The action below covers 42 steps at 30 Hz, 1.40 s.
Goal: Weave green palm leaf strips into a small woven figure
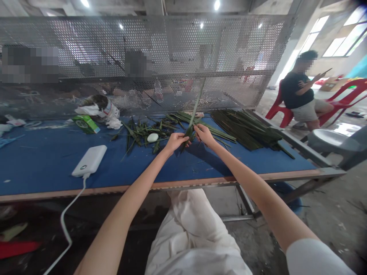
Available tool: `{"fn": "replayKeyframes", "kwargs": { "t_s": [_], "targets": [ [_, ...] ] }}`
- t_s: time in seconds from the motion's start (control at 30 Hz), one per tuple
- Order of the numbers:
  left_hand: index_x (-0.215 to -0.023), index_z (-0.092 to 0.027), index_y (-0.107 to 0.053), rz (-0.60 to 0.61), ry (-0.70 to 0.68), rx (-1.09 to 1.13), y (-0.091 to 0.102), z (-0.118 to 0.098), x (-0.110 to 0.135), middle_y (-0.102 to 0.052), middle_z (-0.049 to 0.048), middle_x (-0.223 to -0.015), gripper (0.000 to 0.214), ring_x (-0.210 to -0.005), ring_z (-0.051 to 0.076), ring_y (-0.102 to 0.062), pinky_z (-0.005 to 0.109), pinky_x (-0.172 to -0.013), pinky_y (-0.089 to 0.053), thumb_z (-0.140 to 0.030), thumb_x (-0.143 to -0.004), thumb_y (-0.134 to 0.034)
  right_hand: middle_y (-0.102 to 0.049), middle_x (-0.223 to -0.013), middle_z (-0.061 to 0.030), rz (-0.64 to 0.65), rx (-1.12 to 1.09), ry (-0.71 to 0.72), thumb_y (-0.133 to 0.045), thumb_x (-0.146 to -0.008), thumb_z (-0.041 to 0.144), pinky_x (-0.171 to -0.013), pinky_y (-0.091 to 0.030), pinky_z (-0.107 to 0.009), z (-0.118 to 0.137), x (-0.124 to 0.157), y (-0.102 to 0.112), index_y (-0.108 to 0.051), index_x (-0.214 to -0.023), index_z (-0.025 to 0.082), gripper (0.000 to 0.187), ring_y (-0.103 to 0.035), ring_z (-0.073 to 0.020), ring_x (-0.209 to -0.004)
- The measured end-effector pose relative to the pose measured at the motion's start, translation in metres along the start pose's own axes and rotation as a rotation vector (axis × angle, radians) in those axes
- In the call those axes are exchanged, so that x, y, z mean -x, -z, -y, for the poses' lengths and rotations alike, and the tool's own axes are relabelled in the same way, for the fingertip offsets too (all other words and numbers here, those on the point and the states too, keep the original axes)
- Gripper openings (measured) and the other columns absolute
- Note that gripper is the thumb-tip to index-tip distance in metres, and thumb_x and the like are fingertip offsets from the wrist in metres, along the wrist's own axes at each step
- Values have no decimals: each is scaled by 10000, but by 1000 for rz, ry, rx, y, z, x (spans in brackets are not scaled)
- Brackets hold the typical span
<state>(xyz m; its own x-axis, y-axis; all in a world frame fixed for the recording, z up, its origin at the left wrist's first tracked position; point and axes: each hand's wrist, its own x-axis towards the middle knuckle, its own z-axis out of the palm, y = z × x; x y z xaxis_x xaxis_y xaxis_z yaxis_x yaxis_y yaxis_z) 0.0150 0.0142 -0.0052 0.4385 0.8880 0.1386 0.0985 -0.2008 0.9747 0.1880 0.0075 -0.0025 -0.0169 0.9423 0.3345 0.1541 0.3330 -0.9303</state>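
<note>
My left hand (175, 142) and my right hand (204, 135) meet above the blue work table (46, 168), pinching a long green palm-like leaf (195, 107) that stands up between them. Its lower part is folded or bunched (187, 133) between my fingers, though the exact shape is partly hidden. A loose heap of cut leaves (145, 133) lies just left of my hands, with a white egg-shaped object (153, 138) on it. To the right lies a stack of long dark green leaf strips (246, 129).
A white power bank (90, 160) with a white cable hanging over the table's front edge sits at left. Behind it are a green box (86, 124) and crumpled white plastic (99, 109). A perforated metal screen (143, 46) rises behind the table. Beyond, a person (296, 89) sits on a red chair.
</note>
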Motion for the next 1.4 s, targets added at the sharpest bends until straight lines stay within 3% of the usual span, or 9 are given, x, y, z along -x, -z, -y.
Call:
{"fn": "replayKeyframes", "kwargs": {
  "t_s": [0.1,0.27,0.37,0.77,1.03,1.4],
  "targets": [
    [-693,-123,-691,-52,-37,-35,1,2,0,-699,73,-659,223,-527,145,-618,249,-544,-508,-318,-797,-675,-359,-418,86,45,-52,-51,-498,-946,313,-360,-254,-174,1,0,-2,-390,-676,208,310,-316,-58,-342],
    [-606,-139,-675,-149,-93,-94,1,3,1,-655,49,-552,251,-476,155,-599,258,-509,-499,-312,-788,-669,-459,-392,44,223,49,-81,-397,-958,199,-353,-317,-192,4,4,-4,-459,-645,183,320,-401,-91,-312],
    [-592,-141,-667,-175,-100,-110,0,2,1,-655,50,-547,237,-468,168,-600,269,-490,-494,-287,-779,-669,-468,-371,41,269,49,-98,-403,-962,226,-338,-320,-199,4,5,-4,-464,-628,184,343,-404,-100,-290],
    [-588,-177,-593,-163,-221,-312,2,12,-1,-641,47,-559,253,-504,177,-608,283,-547,-486,-262,-826,-586,-413,-318,39,290,39,-142,-375,-958,166,-343,-309,-199,10,11,-5,-461,-556,177,411,-351,-90,-271],
    [-561,-196,-509,-182,-253,-499,0,8,4,-593,13,-525,308,-443,147,-566,267,-543,-449,-244,-865,-501,-409,-323,25,227,8,-163,-415,-964,234,-332,-286,-197,6,9,-6,-430,-525,188,442,-348,-89,-282],
    [-570,-192,-549,-186,-246,-473,1,13,-1,-591,12,-512,290,-465,146,-570,260,-539,-465,-208,-855,-500,-406,-314,16,340,81,-166,-338,-959,140,-321,-300,-181,3,12,-17,-407,-488,186,479,-361,-90,-280]
  ]
}}
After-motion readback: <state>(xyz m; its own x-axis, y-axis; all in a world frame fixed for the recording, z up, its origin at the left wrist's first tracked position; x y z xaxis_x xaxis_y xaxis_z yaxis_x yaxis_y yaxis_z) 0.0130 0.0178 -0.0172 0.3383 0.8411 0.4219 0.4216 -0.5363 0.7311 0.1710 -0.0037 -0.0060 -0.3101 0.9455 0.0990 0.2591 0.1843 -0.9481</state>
